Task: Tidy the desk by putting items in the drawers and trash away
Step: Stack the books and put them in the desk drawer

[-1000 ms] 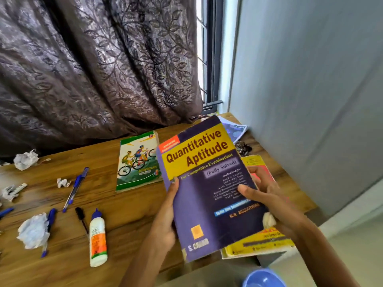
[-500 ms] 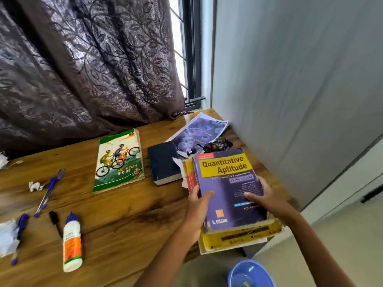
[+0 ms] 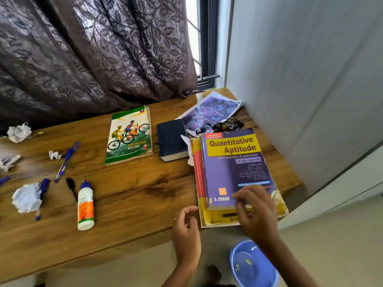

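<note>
Two hands at desk's near edge: left hand (image 3: 186, 228) loosely curled, holding nothing, just beside stacked books; right hand (image 3: 256, 210) nearer, relaxed fingers resting on purple book (image 3: 234, 166). Lying atop yellow book (image 3: 219, 219), long axis running away toward wall.

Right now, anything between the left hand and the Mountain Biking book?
Nothing visible. The left hand hovers open at the desk's near edge; the Mountain Biking book lies further back to its left, with only bare wood between. The dark book sits off to the right.
</note>
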`<state>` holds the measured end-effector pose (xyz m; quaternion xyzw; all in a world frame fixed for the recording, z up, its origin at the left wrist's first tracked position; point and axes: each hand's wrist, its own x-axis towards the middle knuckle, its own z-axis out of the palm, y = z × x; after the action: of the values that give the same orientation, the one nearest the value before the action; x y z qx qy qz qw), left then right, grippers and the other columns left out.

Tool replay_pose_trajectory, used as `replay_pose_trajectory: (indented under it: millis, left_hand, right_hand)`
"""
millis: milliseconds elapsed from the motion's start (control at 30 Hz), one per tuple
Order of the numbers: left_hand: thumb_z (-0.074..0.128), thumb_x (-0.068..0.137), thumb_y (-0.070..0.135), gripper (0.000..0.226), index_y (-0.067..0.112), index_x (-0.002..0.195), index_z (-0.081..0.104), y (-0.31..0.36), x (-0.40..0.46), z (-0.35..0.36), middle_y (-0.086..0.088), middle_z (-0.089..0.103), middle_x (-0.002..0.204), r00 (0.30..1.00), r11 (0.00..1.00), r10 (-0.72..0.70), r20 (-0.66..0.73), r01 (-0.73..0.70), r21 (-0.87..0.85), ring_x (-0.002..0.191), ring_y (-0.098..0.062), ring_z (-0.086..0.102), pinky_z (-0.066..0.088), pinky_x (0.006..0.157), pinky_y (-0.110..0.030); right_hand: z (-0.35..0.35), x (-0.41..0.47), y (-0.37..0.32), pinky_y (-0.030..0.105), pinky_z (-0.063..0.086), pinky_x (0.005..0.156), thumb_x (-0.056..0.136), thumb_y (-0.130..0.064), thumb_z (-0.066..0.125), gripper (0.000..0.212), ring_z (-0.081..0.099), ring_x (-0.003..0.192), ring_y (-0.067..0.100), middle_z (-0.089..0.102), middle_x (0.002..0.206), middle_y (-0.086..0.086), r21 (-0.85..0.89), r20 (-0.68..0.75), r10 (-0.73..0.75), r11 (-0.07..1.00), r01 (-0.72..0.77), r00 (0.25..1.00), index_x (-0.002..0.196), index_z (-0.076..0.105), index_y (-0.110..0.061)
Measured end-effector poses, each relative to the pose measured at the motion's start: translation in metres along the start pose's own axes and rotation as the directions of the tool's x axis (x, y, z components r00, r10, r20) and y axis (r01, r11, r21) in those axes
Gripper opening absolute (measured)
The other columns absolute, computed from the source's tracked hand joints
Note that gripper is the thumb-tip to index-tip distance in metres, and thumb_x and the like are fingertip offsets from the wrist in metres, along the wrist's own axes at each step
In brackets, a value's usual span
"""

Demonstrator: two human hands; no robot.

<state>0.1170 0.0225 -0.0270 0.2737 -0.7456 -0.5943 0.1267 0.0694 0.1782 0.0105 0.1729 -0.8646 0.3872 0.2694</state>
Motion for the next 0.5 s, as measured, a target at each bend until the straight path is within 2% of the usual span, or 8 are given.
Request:
replay_pose_trajectory:
  millis: [67, 200, 267, 300, 333, 400, 433, 500]
  left_hand:
    - [0.044, 0.079, 0.012, 0.028, 0.031, 0.086, 0.063, -0.009, -0.002, -0.004, 0.012, 0.066, 0.089, 0.987, 0.979, 0.161, 0.017, -0.162, 0.124, 0.085, -0.005, 0.060, 0.049, 0.078, -0.032]
    - [0.042, 0.074, 0.024, 0.035, 0.037, 0.100, 0.060, -0.029, -0.002, -0.021, 0.020, 0.063, 0.109, 0.921, 0.799, 0.388, 0.031, -0.353, 0.487, 0.105, -0.008, 0.052, 0.032, 0.093, -0.035]
    - [0.047, 0.076, 0.026, 0.048, 0.036, 0.121, 0.055, -0.046, 0.000, -0.038, 0.015, 0.055, 0.131, 0.916, 0.689, 0.382, 0.122, -0.370, 0.623, 0.126, -0.008, 0.040, 0.021, 0.102, -0.037]
    - [0.051, 0.075, 0.024, 0.057, 0.033, 0.131, 0.050, -0.053, 0.001, -0.047, 0.012, 0.048, 0.140, 0.912, 0.636, 0.364, 0.186, -0.390, 0.666, 0.133, -0.009, 0.034, 0.017, 0.106, -0.038]
    - [0.053, 0.074, 0.022, 0.066, 0.029, 0.139, 0.043, -0.059, 0.004, -0.055, 0.011, 0.041, 0.146, 0.903, 0.585, 0.350, 0.249, -0.418, 0.695, 0.138, -0.010, 0.028, 0.015, 0.109, -0.039]
    - [0.056, 0.071, 0.019, 0.079, 0.026, 0.146, 0.032, -0.065, 0.005, -0.067, 0.008, 0.030, 0.153, 0.879, 0.493, 0.329, 0.344, -0.471, 0.732, 0.143, -0.013, 0.021, 0.015, 0.112, -0.040]
    - [0.058, 0.070, 0.018, 0.084, 0.024, 0.148, 0.028, -0.066, 0.004, -0.069, 0.006, 0.027, 0.154, 0.871, 0.460, 0.326, 0.369, -0.487, 0.743, 0.144, -0.015, 0.019, 0.015, 0.113, -0.042]
    - [0.063, 0.069, 0.017, 0.089, 0.019, 0.150, 0.024, -0.068, 0.000, -0.069, 0.000, 0.024, 0.156, 0.862, 0.428, 0.324, 0.389, -0.500, 0.752, 0.145, -0.020, 0.017, 0.016, 0.115, -0.044]
  right_hand:
    - [0.010, -0.018, -0.018, 0.028, 0.045, 0.060, 0.078, -0.012, 0.054, 0.008, 0.052, 0.071, 0.016, 0.058, 0.075, 0.003, 0.076, 0.064, -0.071, 0.995, 0.066, 0.995, 0.076, 0.061, -0.013]
    - [0.035, -0.066, -0.040, 0.024, 0.039, 0.055, 0.074, -0.010, 0.055, 0.005, 0.049, 0.065, 0.016, 0.055, 0.071, 0.001, 0.188, 0.270, -0.204, 0.970, 0.156, 0.941, 0.072, 0.057, -0.014]
    - [0.059, -0.087, -0.027, 0.022, 0.043, 0.060, 0.077, -0.011, 0.055, 0.011, 0.057, 0.073, 0.015, 0.063, 0.080, -0.001, 0.093, 0.497, 0.030, 0.992, -0.088, 0.867, 0.078, 0.065, -0.014]
    - [0.070, -0.094, -0.017, 0.019, 0.042, 0.066, 0.080, -0.013, 0.055, 0.014, 0.061, 0.081, 0.014, 0.067, 0.089, -0.003, -0.021, 0.603, 0.275, 0.944, -0.329, 0.749, 0.086, 0.068, -0.014]
    - [0.081, -0.102, -0.002, 0.016, 0.041, 0.067, 0.081, -0.018, 0.057, 0.017, 0.063, 0.085, 0.013, 0.068, 0.092, -0.003, -0.086, 0.662, 0.510, 0.779, -0.621, 0.549, 0.094, 0.067, -0.012]
    - [0.098, -0.109, 0.021, 0.018, 0.039, 0.059, 0.079, -0.029, 0.060, 0.023, 0.060, 0.069, 0.011, 0.065, 0.076, -0.001, 0.012, 0.719, 0.685, 0.159, -0.987, 0.120, 0.093, 0.056, -0.011]
    - [0.103, -0.110, 0.030, 0.020, 0.036, 0.058, 0.086, -0.026, 0.054, 0.014, 0.054, 0.063, 0.012, 0.058, 0.072, 0.000, 0.074, 0.726, 0.688, -0.065, -0.995, 0.009, 0.089, 0.049, -0.014]
    - [0.114, -0.106, 0.045, 0.022, 0.035, 0.059, 0.095, -0.011, 0.042, 0.013, 0.050, 0.061, 0.010, 0.050, 0.071, 0.000, 0.137, 0.715, 0.698, -0.190, -0.972, -0.035, 0.085, 0.046, -0.019]
